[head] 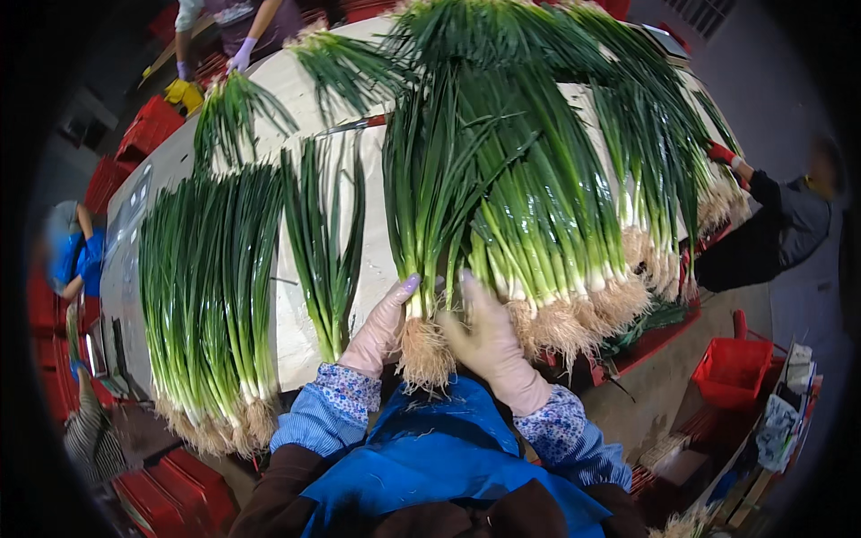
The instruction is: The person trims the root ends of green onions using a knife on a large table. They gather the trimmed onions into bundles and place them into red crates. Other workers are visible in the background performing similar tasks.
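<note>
My left hand, in a pale rubber glove, holds a bunch of green onions near the base of the stalks. Its leaves stretch away from me over the table, and its tan roots hang at the near edge, just above my blue apron. My right hand, gloved alike and slightly blurred, is spread open beside the roots with nothing plainly in it. Right of it lies a thick pile of rooted green onions. A few loose stalks lie to my left.
A neat row of green onions lies at left, with more heaped across the far side. A co-worker's gloved hand touches a bunch opposite; another's red-gloved hand is at right. Red crates and a red basket stand around.
</note>
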The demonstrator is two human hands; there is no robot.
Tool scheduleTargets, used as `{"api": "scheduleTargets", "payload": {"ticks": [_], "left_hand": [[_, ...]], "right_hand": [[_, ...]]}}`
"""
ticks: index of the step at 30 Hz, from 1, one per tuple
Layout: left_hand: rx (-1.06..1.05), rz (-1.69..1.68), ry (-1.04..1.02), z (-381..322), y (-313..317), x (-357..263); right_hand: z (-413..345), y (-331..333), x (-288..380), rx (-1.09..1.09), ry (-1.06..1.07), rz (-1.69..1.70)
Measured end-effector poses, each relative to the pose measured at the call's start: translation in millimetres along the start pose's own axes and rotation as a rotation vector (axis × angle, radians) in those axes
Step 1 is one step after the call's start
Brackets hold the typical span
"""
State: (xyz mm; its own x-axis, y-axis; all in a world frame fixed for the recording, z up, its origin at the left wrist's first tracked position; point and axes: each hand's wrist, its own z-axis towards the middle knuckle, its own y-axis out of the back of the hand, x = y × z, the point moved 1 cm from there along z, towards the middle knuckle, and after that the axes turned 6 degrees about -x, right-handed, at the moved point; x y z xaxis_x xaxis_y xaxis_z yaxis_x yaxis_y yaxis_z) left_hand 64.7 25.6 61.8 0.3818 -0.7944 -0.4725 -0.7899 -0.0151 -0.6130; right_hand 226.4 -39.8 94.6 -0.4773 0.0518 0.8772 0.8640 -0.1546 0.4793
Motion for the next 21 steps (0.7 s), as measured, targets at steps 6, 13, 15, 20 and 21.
{"api": "scheduleTargets", "payload": {"ticks": [6, 13, 15, 20, 21], "left_hand": [[-0.035, 0.342, -0.152, 10, -1, 0], [0.073, -0.081, -0.088, -29, -6, -19], [0.149, -0.059, -0.141, -42, -5, -28], [0.135, -0.016, -0.086, -30, 23, -31], [0.092, -0.010, -0.035, -19, 35, -26]], "right_hand": [[11, -26, -38, 0.141, -0.360, 0.286], [17, -32, 20, 0.169, 0.096, -0.193], [13, -26, 48, 0.099, 0.181, -0.099], [6, -43, 41, -0.031, -0.181, 0.373], [11, -50, 23, -0.013, -0.291, 0.392]]}}
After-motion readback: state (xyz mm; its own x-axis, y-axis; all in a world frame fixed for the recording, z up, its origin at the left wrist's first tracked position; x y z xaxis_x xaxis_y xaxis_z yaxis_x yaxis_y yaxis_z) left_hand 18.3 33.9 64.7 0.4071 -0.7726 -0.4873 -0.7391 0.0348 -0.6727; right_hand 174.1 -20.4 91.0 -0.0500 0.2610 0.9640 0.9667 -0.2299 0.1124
